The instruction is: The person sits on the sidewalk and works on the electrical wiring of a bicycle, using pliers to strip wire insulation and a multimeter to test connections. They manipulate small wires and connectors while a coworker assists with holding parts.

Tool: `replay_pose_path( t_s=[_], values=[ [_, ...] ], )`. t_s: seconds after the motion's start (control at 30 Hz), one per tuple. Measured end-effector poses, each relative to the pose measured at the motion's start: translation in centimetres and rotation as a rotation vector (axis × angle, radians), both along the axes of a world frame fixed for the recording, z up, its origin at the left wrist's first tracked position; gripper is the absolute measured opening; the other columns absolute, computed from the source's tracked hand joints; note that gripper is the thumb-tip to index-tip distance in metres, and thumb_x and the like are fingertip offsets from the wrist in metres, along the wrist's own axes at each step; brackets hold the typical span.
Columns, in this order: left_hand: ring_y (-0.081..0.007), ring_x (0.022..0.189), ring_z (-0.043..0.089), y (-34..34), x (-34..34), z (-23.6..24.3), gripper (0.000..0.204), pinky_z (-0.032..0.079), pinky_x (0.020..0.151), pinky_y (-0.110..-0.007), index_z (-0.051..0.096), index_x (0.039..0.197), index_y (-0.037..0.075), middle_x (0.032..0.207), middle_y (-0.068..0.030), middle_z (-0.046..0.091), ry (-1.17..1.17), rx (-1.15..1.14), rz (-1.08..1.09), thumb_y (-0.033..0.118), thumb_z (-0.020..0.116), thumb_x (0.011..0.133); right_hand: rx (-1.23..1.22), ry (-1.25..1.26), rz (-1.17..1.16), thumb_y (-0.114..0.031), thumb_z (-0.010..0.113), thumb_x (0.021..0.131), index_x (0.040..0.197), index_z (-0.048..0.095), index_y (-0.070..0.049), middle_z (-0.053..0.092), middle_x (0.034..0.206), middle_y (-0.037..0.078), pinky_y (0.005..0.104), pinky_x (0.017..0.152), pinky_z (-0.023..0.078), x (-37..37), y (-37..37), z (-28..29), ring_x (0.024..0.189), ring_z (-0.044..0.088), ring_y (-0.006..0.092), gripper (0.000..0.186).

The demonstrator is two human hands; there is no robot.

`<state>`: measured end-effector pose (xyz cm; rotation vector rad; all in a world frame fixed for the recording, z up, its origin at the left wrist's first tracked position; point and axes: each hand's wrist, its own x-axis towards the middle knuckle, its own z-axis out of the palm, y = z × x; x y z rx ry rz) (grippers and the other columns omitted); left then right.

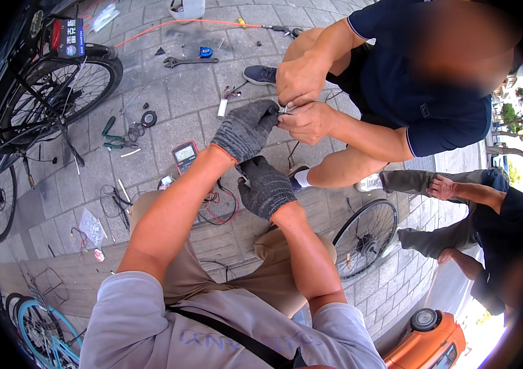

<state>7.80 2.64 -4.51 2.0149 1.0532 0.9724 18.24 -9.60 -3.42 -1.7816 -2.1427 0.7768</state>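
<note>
My left hand, in a dark grey knit glove with an orange cuff, reaches forward with its fingers closed in a pinch. Its fingertips meet a co-worker's hands, which grip a small, pale, metallic-looking piece too small to name. Just below, my right hand, gloved alike, is curled closed. A bit of something shiny shows at its thumb side, mostly hidden by the fingers. A red-framed multimeter lies on the paving left of my hands, with red and black leads under my wrists.
An adjustable wrench, blue tape measure, green-handled pliers and black tape roll lie on the paving. A bicycle stands left; a loose wheel lies right. The co-worker crouches opposite; another person stands right.
</note>
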Motion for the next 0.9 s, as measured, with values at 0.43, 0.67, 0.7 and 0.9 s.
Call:
replay_pose_path(
  t_s=[0.43,0.67,0.7,0.9],
  values=[
    [-0.0421,0.091,0.068,-0.1,0.2,-0.3,0.019,0.054,0.078,-0.047,0.066,0.109,0.006,0.096,-0.0213,0.069,0.062,-0.017,-0.007,0.019,0.062,0.096,0.028,-0.007,0.018,-0.02,0.065,0.085,0.122,0.06,-0.008,0.063,0.109,0.025,0.0527,0.082,0.055,0.1,0.0,-0.9,0.095,0.067,0.0431,0.039],
    [-0.042,0.09,0.068,-0.7,0.0,-0.1,0.019,0.054,0.077,-0.048,0.066,0.109,0.006,0.095,-0.021,0.07,0.053,-0.019,0.009,0.02,0.062,0.096,0.044,0.0,0.017,-0.02,0.066,0.084,0.119,0.061,-0.007,0.064,0.107,0.025,0.053,0.081,0.055,0.2,-0.1,-1.8,0.095,0.067,0.0431,0.038],
    [-0.0419,0.091,0.068,-0.7,0.0,0.0,0.019,0.054,0.077,-0.048,0.066,0.109,0.006,0.095,-0.0209,0.07,0.046,-0.01,0.006,0.02,0.061,0.096,0.046,0.004,0.016,-0.02,0.066,0.084,0.119,0.061,-0.007,0.064,0.107,0.025,0.0531,0.082,0.055,0.1,-0.1,-1.7,0.095,0.067,0.0433,0.038],
    [-0.045,0.092,0.066,-0.9,0.0,0.4,0.019,0.053,0.08,-0.051,0.063,0.106,0.002,0.098,-0.025,0.068,0.055,-0.055,-0.026,0.018,0.059,0.095,0.002,-0.012,0.017,-0.021,0.066,0.084,0.12,0.061,-0.007,0.064,0.11,0.026,0.0532,0.083,0.055,0.0,0.0,-1.5,0.097,0.067,0.0435,0.038]
  ],
)
